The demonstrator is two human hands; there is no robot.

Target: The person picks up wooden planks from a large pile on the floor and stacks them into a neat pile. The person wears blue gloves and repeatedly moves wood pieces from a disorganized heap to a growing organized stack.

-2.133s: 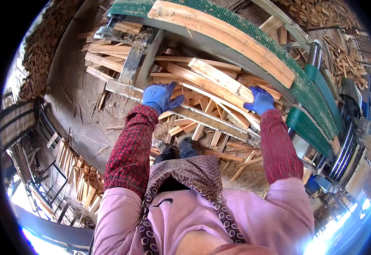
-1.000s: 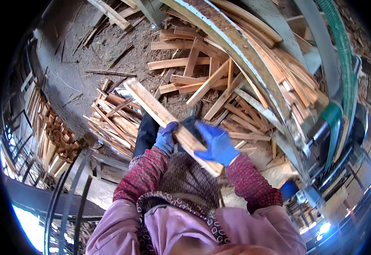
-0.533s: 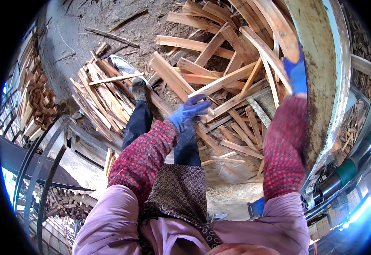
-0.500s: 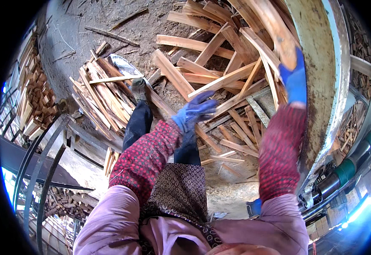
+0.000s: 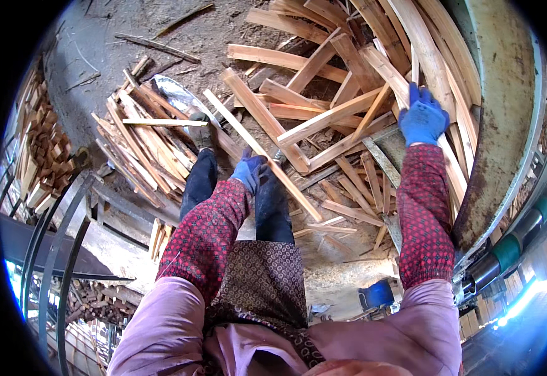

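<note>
My left hand, in a blue glove, is closed round the middle of a long thin wood strip. The strip slants from beside my foot down to the right, over my dark trouser leg. On the right, my right hand, also blue-gloved, lies palm down over a pale plank. Its fingers reach forward, slightly apart, against the neighbouring boards. Whatever lies beneath that palm is hidden. A wide curved slab of wood runs just beyond its fingertips. Between my hands, rough boards lie crisscrossed in a heap.
A bundle of split sticks lies left of my foot, with one strip across it. A rusty curved metal wall borders the heap on the right. Curved metal bars stand at left, near stacked wood pieces.
My left hand, earlier spread above the boards, has come down and left and now grips a thin strip. My right hand has shifted off the wide slab's end onto the planks.
</note>
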